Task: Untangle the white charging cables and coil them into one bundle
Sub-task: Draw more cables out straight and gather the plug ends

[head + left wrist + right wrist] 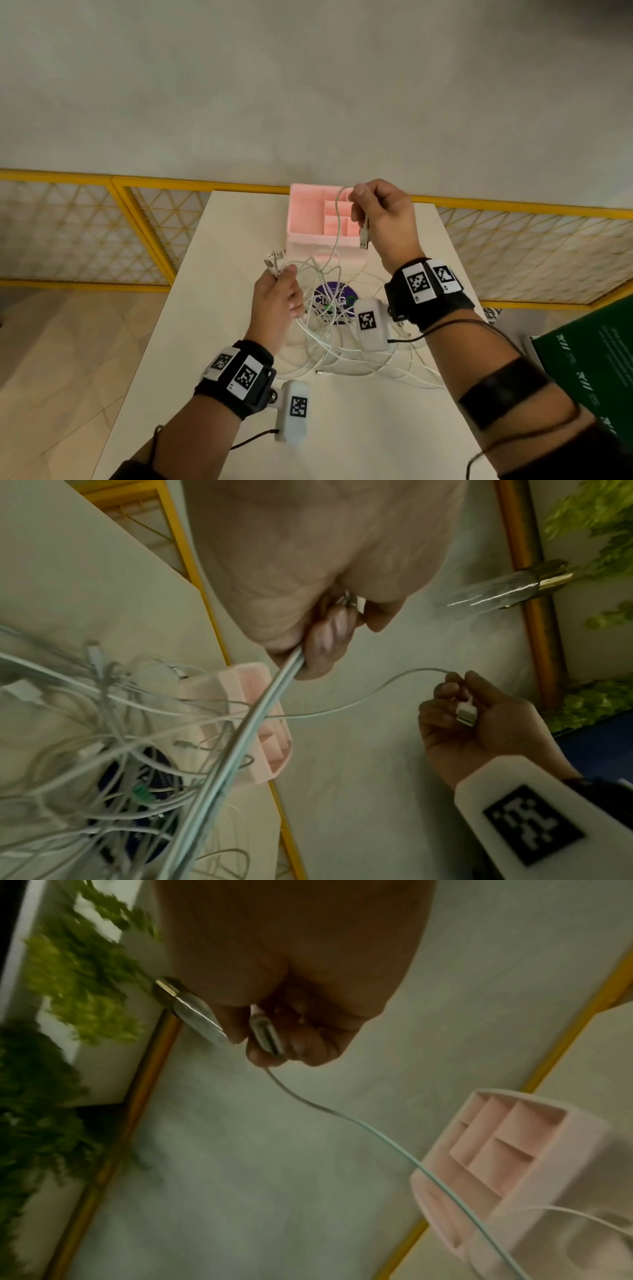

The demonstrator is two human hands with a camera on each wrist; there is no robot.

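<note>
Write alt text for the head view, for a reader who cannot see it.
Two hands work over a white table: the right hand lifts one cable by its USB end, and the left hand grips several plugs. A tangle of white cables lies between them, before a pink organizer.

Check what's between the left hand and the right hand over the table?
In the head view, loose white cables span between the left hand and right hand, with the purple sticker on the table beneath.
</note>
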